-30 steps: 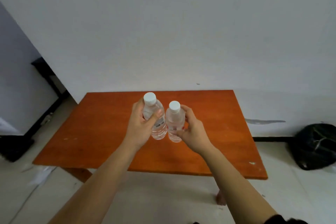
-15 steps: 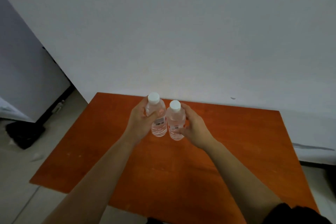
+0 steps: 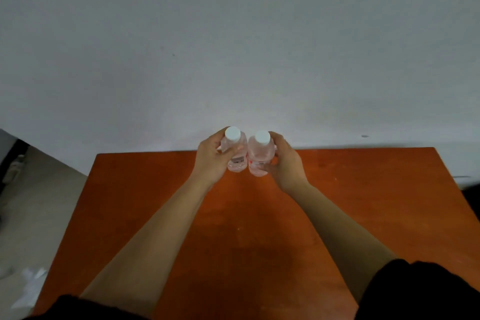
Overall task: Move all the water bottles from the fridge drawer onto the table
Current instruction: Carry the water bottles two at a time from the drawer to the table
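Note:
Two small clear water bottles with white caps stand upright side by side near the far edge of the orange-brown table. My left hand is wrapped around the left bottle. My right hand grips the right bottle. The bottles touch each other. Whether their bases rest on the tabletop or hover just above it is hidden by my fingers. The fridge drawer is out of view.
A plain white wall rises directly behind the table's far edge. Pale floor lies to the left, with white scraps at lower left and a dark object at the far left edge.
I have stepped closer to the table, so it fills more of the view. Both hands have carried the bottles farther over it, toward the wall edge. The grips are unchanged.

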`<action>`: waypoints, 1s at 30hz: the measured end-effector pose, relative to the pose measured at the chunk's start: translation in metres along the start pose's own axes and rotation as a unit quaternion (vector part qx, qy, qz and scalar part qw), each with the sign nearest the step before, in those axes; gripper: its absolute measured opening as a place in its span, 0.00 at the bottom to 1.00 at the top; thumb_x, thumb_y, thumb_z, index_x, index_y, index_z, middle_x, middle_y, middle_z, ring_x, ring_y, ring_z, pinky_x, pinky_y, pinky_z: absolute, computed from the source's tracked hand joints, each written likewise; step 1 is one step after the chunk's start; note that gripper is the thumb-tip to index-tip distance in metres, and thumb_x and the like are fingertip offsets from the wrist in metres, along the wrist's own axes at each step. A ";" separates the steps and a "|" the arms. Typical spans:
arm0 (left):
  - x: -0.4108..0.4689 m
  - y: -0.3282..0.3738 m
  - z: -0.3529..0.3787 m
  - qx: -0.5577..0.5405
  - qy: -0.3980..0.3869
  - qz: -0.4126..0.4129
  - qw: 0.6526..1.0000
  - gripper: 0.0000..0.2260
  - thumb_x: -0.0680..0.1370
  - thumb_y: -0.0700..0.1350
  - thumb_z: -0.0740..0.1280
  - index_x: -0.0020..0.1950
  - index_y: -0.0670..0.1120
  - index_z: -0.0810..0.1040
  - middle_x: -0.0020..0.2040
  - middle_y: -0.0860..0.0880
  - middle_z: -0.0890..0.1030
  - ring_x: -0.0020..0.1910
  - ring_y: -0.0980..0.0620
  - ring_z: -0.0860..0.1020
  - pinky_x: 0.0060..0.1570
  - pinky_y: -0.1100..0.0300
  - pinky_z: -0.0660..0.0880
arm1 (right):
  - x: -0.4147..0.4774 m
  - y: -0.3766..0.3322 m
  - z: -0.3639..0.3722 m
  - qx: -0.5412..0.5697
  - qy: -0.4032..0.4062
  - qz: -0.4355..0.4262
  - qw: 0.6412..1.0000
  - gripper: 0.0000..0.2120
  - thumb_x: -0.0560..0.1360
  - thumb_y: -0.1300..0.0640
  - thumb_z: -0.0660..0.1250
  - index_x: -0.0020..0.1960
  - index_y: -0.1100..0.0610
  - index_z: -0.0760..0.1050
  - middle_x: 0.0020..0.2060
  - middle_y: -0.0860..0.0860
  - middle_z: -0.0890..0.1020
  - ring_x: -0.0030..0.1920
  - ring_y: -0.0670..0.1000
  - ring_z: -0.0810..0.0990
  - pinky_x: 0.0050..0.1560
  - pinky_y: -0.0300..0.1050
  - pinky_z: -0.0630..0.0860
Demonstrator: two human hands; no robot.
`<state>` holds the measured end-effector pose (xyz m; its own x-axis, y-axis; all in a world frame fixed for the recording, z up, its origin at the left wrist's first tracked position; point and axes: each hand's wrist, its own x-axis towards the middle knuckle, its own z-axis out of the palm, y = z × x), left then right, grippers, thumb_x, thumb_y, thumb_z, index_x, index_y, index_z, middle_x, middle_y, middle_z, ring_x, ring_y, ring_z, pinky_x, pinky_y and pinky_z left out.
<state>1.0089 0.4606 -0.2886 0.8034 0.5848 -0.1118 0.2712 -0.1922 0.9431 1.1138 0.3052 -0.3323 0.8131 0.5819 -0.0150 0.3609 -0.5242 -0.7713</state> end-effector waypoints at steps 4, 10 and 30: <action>0.038 -0.014 -0.012 0.030 -0.014 0.007 0.999 0.20 0.76 0.43 0.73 0.68 0.51 0.76 0.63 0.55 0.79 0.63 0.55 0.76 0.63 0.52 0.71 | 0.037 0.003 0.025 0.022 -0.010 0.023 0.999 0.38 0.70 0.66 0.76 0.73 0.48 0.63 0.67 0.51 0.77 0.67 0.56 0.76 0.62 0.57 0.78; 0.065 -0.032 -0.016 0.058 -0.001 0.015 0.998 0.16 0.77 0.44 0.72 0.63 0.54 0.76 0.57 0.63 0.74 0.57 0.65 0.72 0.62 0.55 0.69 | 0.058 0.011 0.052 0.055 -0.032 0.047 0.997 0.36 0.75 0.67 0.70 0.74 0.46 0.58 0.67 0.54 0.77 0.65 0.57 0.77 0.59 0.60 0.79; 0.007 0.054 -0.033 0.066 0.062 0.104 0.990 0.21 0.84 0.51 0.59 0.77 0.54 0.64 0.79 0.54 0.63 0.76 0.53 0.64 0.70 0.57 0.66 | 0.002 -0.054 -0.034 0.065 0.099 -0.064 0.991 0.28 0.82 0.66 0.55 0.80 0.51 0.55 0.75 0.51 0.64 0.71 0.48 0.70 0.70 0.49 0.71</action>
<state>1.0118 0.4809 -0.2283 0.7804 0.6121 0.1276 0.1805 -0.4160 0.8913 1.1117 0.3137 -0.2690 0.8428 0.4985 0.2031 0.4156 -0.3628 -0.8341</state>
